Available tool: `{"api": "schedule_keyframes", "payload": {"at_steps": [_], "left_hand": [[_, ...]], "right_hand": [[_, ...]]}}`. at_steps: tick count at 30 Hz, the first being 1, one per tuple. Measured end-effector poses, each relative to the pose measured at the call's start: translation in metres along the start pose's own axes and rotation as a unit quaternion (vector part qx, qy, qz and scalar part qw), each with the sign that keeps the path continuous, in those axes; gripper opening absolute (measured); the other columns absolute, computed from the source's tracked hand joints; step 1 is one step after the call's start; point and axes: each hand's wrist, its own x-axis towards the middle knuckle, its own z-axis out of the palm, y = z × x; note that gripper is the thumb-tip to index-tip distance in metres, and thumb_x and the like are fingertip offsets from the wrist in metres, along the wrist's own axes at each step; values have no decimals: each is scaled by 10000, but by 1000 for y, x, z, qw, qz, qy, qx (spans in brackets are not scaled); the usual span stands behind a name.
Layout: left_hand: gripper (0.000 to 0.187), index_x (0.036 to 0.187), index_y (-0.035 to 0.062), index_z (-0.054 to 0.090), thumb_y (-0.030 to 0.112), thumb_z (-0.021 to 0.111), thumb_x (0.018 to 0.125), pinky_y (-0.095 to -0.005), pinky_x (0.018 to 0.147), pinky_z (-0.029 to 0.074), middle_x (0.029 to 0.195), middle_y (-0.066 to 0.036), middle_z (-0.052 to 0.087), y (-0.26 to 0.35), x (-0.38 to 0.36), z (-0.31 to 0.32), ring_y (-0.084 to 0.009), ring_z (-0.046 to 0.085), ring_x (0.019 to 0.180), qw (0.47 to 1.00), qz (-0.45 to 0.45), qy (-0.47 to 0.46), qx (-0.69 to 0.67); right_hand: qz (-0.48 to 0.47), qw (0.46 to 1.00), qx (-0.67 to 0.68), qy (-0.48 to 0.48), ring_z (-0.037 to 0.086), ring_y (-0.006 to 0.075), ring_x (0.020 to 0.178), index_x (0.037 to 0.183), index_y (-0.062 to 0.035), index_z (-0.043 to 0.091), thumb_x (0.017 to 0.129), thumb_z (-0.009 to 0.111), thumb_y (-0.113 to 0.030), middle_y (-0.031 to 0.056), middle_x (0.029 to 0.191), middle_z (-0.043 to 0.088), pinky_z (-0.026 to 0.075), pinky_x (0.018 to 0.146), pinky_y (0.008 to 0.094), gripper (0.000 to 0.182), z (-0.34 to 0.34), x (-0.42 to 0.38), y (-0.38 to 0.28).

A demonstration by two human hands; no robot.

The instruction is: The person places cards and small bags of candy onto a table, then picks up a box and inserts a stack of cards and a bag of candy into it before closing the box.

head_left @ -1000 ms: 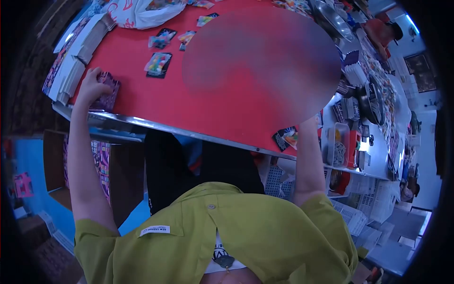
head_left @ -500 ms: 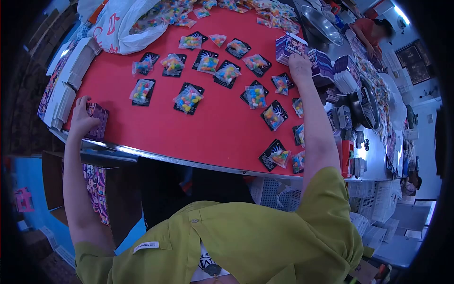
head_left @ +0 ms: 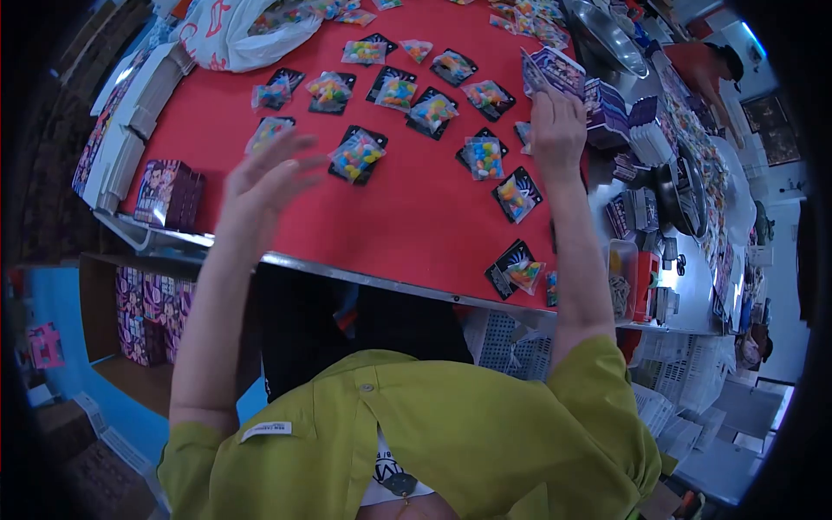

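Watching a spread left hand (head_left: pixel 267 178) and a laden right hand (head_left: pixel 557 130) over the red desk (head_left: pixel 390 234)

From the far left of my head view, stacked white stock (head_left: pixel 143 121) lines the desk's edge, with a block of purple cartons (head_left: pixel 165 192) just beside it. Below the desk edge, a cardboard box (head_left: pixel 97 303) holds more printed cartons.

Next comes the left hand: blurred, fingers well apart, nothing that I can see in its grasp. It overlaps a candy packet (head_left: pixel 270 130) in view; whether they touch, I cannot tell.

Across the middle I see more candy packets, many lying on black cards (head_left: pixel 497 273), with a white bag (head_left: pixel 227 42) behind them.

Farther right, the right hand has its fingers closed on the near end of a printed carton (head_left: pixel 559 74), just beside a purple stack (head_left: pixel 607 117); how firm the hold is, I cannot tell. A metal bowl (head_left: pixel 607 39) sits beyond, and another person (head_left: pixel 700 69) is farther right.

I judge the step in hand to be handling that carton at the right of the packets. To my mind, the next move calls for a secure hold, room above the nearby packets, and the left hand free to help.
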Motion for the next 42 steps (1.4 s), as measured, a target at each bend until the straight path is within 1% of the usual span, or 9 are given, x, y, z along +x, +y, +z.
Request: {"api": "schedule_keyframes", "payload": {"at_steps": [4, 9, 17, 23, 28, 32, 34, 36, 42], "left_hand": [[703, 1343, -2, 354, 396, 630, 833, -443, 933, 475, 1225, -274, 501, -66, 4, 59, -382, 541, 1118, 893, -153, -110, -409], [546, 1254, -42, 426, 222, 625, 819, -438, 834, 533, 1124, -234, 569, -65, -19, 61, -327, 609, 1006, 887, -172, -114, -412], [436, 1059, 15, 563, 6, 749, 665, -358, 739, 564, 915, -94, 652, -68, -39, 53, -225, 665, 842, 944, -219, -102, -227], [328, 1108, -32, 552, 43, 666, 810, -376, 716, 583, 966, -149, 659, -70, -41, 57, -244, 677, 837, 944, -296, 31, -143], [350, 1143, -10, 532, 96, 653, 833, -364, 726, 586, 1000, -150, 646, -66, -47, 53, -252, 674, 860, 901, -353, 20, -251], [293, 1107, -12, 545, 174, 609, 891, -320, 709, 581, 952, -124, 650, -72, -45, 62, -205, 676, 833, 893, -379, 18, -242], [325, 1138, -6, 511, 228, 570, 921, -302, 728, 567, 981, -121, 633, -76, -51, 65, -195, 666, 865, 909, -357, 68, -202], [444, 1259, 0, 432, 305, 518, 948, -290, 785, 531, 1134, -156, 563, -79, -62, 67, -199, 624, 994, 963, -152, 161, -156], [560, 1329, 10, 370, 439, 267, 984, -358, 967, 382, 1275, -155, 461, -92, -58, 66, -238, 484, 1165, 989, 106, -12, 106]], "right_hand": [[14, 947, 321, 13, 607, 322, 988, 991, 2, 548, 755, 609, 48, 182, 1056, 619, 434, 934, 446, 248, -92, 6, -137], [106, 796, 585, -112, 537, 345, 1115, 1090, 38, 521, 834, 588, -77, 205, 1132, 570, 400, 987, 442, 289, -135, -4, -188], [197, 831, 514, -73, 578, 292, 906, 1148, 40, 543, 894, 498, -8, 178, 1018, 565, 485, 740, 326, 262, -109, -3, -200], [302, 758, 575, -54, 547, 297, 1040, 1144, 49, 545, 916, 476, -51, 163, 1176, 523, 424, 904, 336, 259, -103, 1, -192], [82, 789, 599, -106, 467, 336, 1209, 1273, -14, 475, 924, 522, -274, 170, 1300, 490, 354, 1003, 431, 438, -136, -34, -165], [94, 822, 557, -65, 539, 331, 1113, 1159, -16, 479, 783, 655, -45, 155, 1154, 574, 402, 979, 459, 416, -118, -55, -186], [132, 800, 584, -38, 569, 316, 1047, 1090, -22, 476, 714, 648, 75, 138, 1080, 587, 428, 963, 457, 425, -116, -43, -189], [187, 713, 674, -40, 576, 292, 1008, 1112, -25, 456, 757, 622, 69, 152, 1071, 574, 439, 935, 424, 403, -116, -50, -193], [377, 676, 615, -147, 554, 258, 1004, 1236, -11, 365, 926, 517, -75, 168, 1097, 526, 429, 888, 346, 352, -123, -48, -215]]}}
